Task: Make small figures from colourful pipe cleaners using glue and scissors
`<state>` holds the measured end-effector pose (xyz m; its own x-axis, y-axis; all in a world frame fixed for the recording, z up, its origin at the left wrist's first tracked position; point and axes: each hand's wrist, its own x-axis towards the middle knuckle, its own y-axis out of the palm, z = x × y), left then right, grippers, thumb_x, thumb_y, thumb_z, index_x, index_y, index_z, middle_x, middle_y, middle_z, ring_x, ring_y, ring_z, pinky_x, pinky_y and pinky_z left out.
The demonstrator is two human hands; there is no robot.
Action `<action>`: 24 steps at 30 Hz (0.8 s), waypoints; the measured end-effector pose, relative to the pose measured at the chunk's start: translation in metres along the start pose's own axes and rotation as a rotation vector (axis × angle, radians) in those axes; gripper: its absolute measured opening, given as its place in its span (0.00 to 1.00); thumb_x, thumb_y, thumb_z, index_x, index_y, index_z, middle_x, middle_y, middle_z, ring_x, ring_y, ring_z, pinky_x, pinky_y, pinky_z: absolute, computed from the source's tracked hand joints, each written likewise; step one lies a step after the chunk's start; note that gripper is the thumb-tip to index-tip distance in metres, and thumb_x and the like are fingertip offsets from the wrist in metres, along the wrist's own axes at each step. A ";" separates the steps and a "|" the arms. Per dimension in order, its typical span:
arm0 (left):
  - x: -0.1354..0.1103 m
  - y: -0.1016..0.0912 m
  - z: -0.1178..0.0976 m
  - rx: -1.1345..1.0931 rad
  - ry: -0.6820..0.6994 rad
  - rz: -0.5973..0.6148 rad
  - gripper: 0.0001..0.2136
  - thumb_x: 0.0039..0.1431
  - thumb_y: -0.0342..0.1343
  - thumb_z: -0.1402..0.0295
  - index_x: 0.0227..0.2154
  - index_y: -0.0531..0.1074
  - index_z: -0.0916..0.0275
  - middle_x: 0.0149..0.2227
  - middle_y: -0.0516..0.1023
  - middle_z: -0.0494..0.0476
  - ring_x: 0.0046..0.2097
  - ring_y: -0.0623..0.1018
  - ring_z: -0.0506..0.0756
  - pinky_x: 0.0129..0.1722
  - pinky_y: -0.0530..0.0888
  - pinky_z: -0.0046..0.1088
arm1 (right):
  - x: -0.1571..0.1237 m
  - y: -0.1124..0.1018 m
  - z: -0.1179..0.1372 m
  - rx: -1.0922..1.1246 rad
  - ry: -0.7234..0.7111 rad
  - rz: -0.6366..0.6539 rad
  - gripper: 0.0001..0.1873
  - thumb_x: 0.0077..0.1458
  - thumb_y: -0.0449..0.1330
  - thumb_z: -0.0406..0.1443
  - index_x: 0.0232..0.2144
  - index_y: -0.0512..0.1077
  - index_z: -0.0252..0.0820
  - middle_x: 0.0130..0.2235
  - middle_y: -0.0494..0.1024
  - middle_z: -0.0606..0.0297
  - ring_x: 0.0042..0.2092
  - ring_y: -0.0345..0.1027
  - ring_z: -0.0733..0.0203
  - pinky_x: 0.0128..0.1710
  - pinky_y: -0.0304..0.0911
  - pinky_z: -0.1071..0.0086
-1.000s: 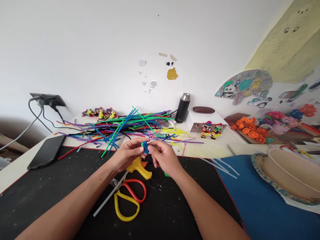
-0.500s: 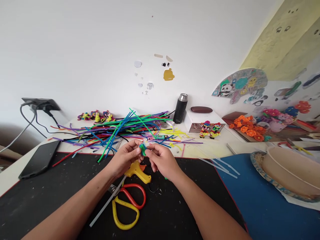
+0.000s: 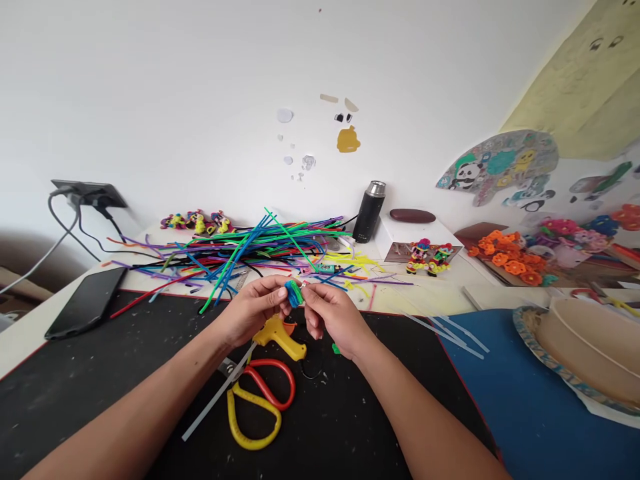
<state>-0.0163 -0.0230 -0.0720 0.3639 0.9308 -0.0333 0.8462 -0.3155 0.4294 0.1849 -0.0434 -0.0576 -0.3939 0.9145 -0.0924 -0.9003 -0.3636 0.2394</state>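
Observation:
My left hand (image 3: 260,307) pinches a small blue-and-green piece of bent pipe cleaner (image 3: 294,293) between thumb and fingers. On its other side, my right hand (image 3: 333,313) closes thumb and fingertips at the edge of the same piece. Just below the hands, a yellow glue gun (image 3: 283,337) lies on the black mat, its front part behind my left hand. A clear glue stick (image 3: 213,400) crosses the scissors (image 3: 255,417), which have one red and one yellow handle loop. A small green piece (image 3: 336,349) lies beside my right wrist.
A pile of coloured pipe cleaners (image 3: 240,250) spreads along the back, near a black flask (image 3: 369,212) and a white box (image 3: 400,233). Small figures (image 3: 427,258) stand before the box. A phone (image 3: 85,303) lies left; glue sticks (image 3: 450,333) and a bowl (image 3: 595,340) are right.
The blue-and-green piece has turned in my fingers and shows more of its blue and green sides. The view has shifted slightly; things on the table keep their places.

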 end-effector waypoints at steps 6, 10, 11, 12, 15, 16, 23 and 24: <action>0.001 0.001 0.000 0.033 0.035 -0.043 0.15 0.52 0.77 0.59 0.36 0.83 0.63 0.24 0.79 0.54 0.26 0.76 0.50 0.27 0.71 0.24 | 0.001 0.001 -0.002 -0.008 0.000 -0.022 0.27 0.57 0.66 0.59 0.37 0.73 0.42 0.20 0.68 0.76 0.17 0.60 0.69 0.18 0.51 0.74; 0.002 0.003 0.000 0.085 0.096 -0.047 0.15 0.52 0.77 0.59 0.34 0.82 0.64 0.24 0.78 0.52 0.26 0.74 0.50 0.28 0.71 0.24 | 0.001 0.002 -0.001 -0.053 -0.006 -0.024 0.27 0.55 0.68 0.57 0.42 0.74 0.41 0.20 0.69 0.77 0.17 0.59 0.69 0.18 0.51 0.73; 0.002 0.004 0.000 0.099 0.104 -0.043 0.15 0.51 0.77 0.59 0.34 0.82 0.64 0.24 0.78 0.52 0.26 0.74 0.49 0.28 0.71 0.23 | 0.001 0.001 -0.001 -0.062 -0.006 -0.017 0.27 0.55 0.69 0.57 0.43 0.74 0.41 0.20 0.69 0.77 0.17 0.59 0.69 0.18 0.51 0.73; 0.002 0.005 -0.001 0.106 0.108 -0.039 0.15 0.51 0.77 0.59 0.34 0.82 0.64 0.25 0.78 0.52 0.26 0.74 0.49 0.28 0.71 0.23 | 0.001 0.001 -0.001 -0.066 -0.003 -0.013 0.27 0.55 0.69 0.56 0.43 0.74 0.41 0.20 0.69 0.77 0.17 0.59 0.69 0.18 0.51 0.73; 0.001 0.006 -0.002 0.095 0.101 -0.028 0.17 0.49 0.78 0.58 0.36 0.84 0.64 0.25 0.78 0.53 0.27 0.75 0.50 0.28 0.71 0.24 | 0.001 0.001 -0.001 -0.044 0.007 -0.022 0.27 0.54 0.70 0.56 0.42 0.74 0.41 0.20 0.69 0.78 0.17 0.59 0.69 0.19 0.51 0.73; 0.000 0.006 -0.002 0.088 0.094 -0.026 0.18 0.49 0.78 0.58 0.37 0.84 0.64 0.26 0.78 0.53 0.27 0.75 0.50 0.28 0.71 0.24 | 0.000 0.001 0.000 -0.034 0.009 -0.026 0.27 0.53 0.70 0.56 0.42 0.74 0.42 0.20 0.68 0.78 0.17 0.59 0.69 0.19 0.51 0.73; 0.000 0.007 -0.001 0.088 0.070 -0.045 0.15 0.47 0.79 0.61 0.34 0.85 0.63 0.29 0.79 0.54 0.27 0.74 0.50 0.28 0.70 0.24 | 0.000 0.001 -0.001 -0.059 0.006 -0.028 0.26 0.54 0.70 0.55 0.43 0.74 0.41 0.20 0.68 0.78 0.17 0.60 0.69 0.19 0.52 0.73; 0.000 0.008 -0.001 0.093 0.068 -0.042 0.15 0.48 0.79 0.61 0.34 0.84 0.63 0.28 0.79 0.53 0.27 0.74 0.50 0.28 0.70 0.24 | 0.000 0.001 -0.002 -0.071 0.003 -0.029 0.26 0.55 0.69 0.55 0.43 0.74 0.41 0.20 0.68 0.78 0.17 0.60 0.69 0.19 0.52 0.73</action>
<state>-0.0102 -0.0253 -0.0673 0.3025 0.9530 0.0136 0.8938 -0.2886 0.3433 0.1839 -0.0438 -0.0592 -0.3683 0.9242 -0.1012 -0.9220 -0.3491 0.1675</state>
